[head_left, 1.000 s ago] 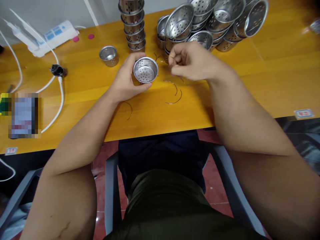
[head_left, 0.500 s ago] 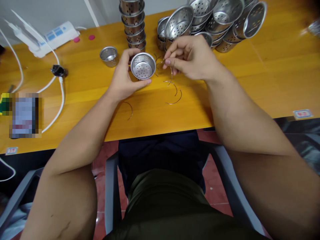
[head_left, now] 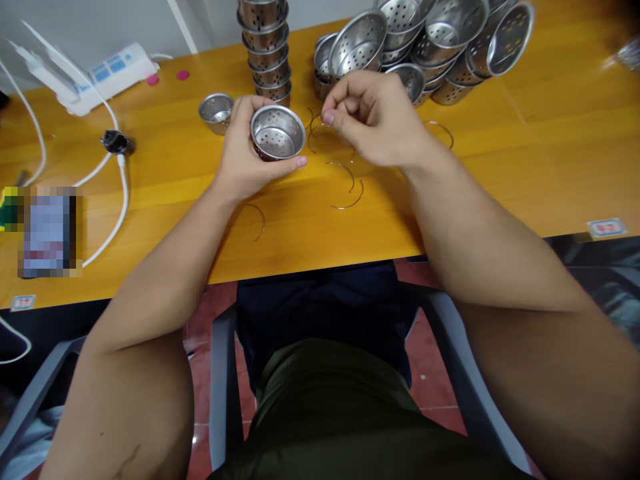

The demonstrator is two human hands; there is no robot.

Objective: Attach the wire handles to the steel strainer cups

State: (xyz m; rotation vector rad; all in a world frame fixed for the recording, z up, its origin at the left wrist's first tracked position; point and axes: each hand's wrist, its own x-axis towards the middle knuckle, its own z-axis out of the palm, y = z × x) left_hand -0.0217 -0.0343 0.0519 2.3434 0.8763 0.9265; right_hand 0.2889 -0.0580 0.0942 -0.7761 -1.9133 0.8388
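My left hand (head_left: 237, 157) is wrapped round a small metal cup (head_left: 278, 132) with a perforated bottom. The cup tilts slightly, its mouth facing me. To its right, my right hand (head_left: 377, 120) has thumb and forefinger pinched at a thin curved wire (head_left: 317, 121), much of which is hard to make out. Below that hand, curved wires (head_left: 361, 193) lie loose on the table, and one more wire (head_left: 261, 220) is near my left forearm. Another curved wire (head_left: 451, 135) shows beyond my right wrist.
A tall stack of perforated cups (head_left: 267, 60) stands behind my left hand, with a single cup (head_left: 217, 110) beside it. Piled metal cups (head_left: 450, 40) fill the back right. A power strip (head_left: 110, 77), white cables and a blurred phone-like object (head_left: 47, 233) lie left.
My left hand has shifted the cup slightly left and tilted it. My right hand has moved a little left, and a wire beyond its wrist has come into view.
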